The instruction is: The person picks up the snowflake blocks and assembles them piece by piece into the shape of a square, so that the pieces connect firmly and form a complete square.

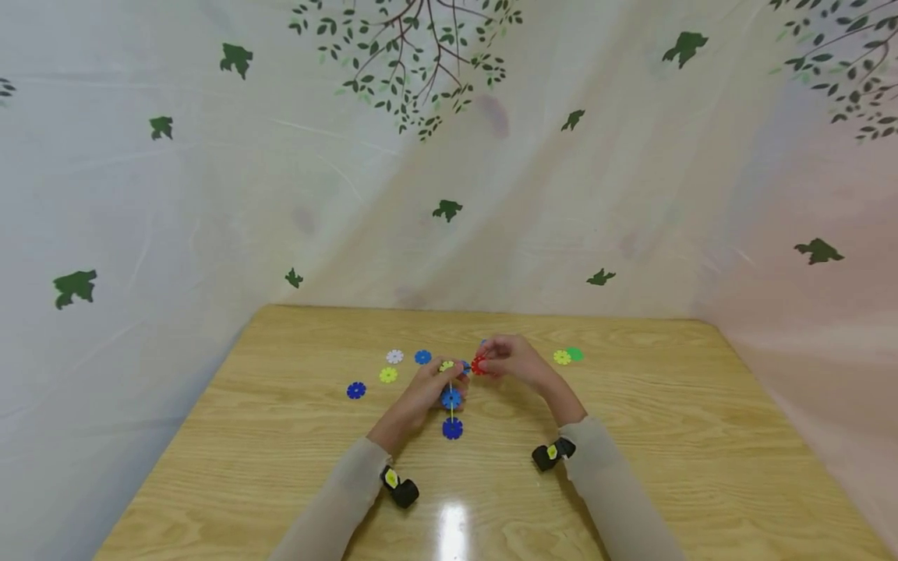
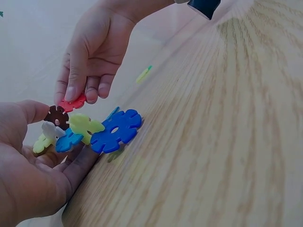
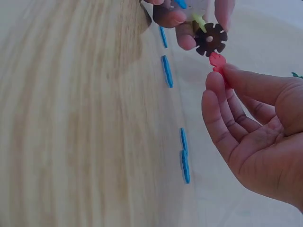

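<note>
My left hand (image 1: 419,391) grips a chain of interlocked, notched plastic discs, with yellow, white, blue and black ones among them. At the chain's near end hangs a dark blue disc (image 1: 452,428), below a lighter blue disc (image 1: 451,399). The black disc (image 3: 210,39) sticks out between the two hands. Thumb and finger of my right hand (image 1: 517,362) pinch a red disc (image 3: 218,60), whose edge meets the rim of the black one. In the left wrist view, the dark blue disc (image 2: 127,124) is closest to the tabletop. Fingers partly hide the middle of the chain.
On the wooden table (image 1: 666,436), a white disc (image 1: 395,356), a blue disc (image 1: 422,356), a yellow disc (image 1: 388,375) and a dark blue disc (image 1: 355,390) lie to the left. Another yellow disc (image 1: 562,357) and a green disc (image 1: 575,354) overlap at right. A printed cloth (image 1: 491,257) hangs behind.
</note>
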Available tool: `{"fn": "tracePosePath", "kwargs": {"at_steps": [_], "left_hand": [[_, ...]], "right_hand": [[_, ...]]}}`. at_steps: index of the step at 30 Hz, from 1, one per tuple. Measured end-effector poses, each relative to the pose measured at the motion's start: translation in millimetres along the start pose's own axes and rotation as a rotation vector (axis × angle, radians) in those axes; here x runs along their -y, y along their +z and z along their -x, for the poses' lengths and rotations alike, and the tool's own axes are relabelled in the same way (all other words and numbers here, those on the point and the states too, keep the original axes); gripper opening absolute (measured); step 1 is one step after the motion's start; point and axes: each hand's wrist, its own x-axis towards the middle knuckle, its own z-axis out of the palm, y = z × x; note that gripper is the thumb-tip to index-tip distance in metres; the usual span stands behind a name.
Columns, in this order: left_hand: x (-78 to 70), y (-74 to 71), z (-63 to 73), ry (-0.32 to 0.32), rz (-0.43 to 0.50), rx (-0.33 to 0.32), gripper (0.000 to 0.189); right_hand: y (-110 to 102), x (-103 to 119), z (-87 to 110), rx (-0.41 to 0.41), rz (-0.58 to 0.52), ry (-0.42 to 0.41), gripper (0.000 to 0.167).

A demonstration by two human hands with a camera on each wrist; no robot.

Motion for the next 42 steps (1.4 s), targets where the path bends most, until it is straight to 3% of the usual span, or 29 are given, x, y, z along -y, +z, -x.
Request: {"fn": "tracePosePath", "kwargs": {"at_steps": [9, 27, 42], "left_hand": [[0.5, 0.2, 0.3, 0.002, -0.016, -0.002, 0.035], [-1.1, 2.7, 0.8, 0.013, 0.001, 0.043, 0.028], [-2.0, 4.0, 3.4, 0.044, -0.037, 0.069, 0.032]], "right_hand": [[4.1, -0.4, -0.6, -0.025, -0.033, 0.018, 0.021], [14.1, 3.4, -1.3, -0.094, -0.003, -0.096, 0.012], [16.9, 5.6, -0.8, -0.148, 0.049, -0.076, 0.010]]}}
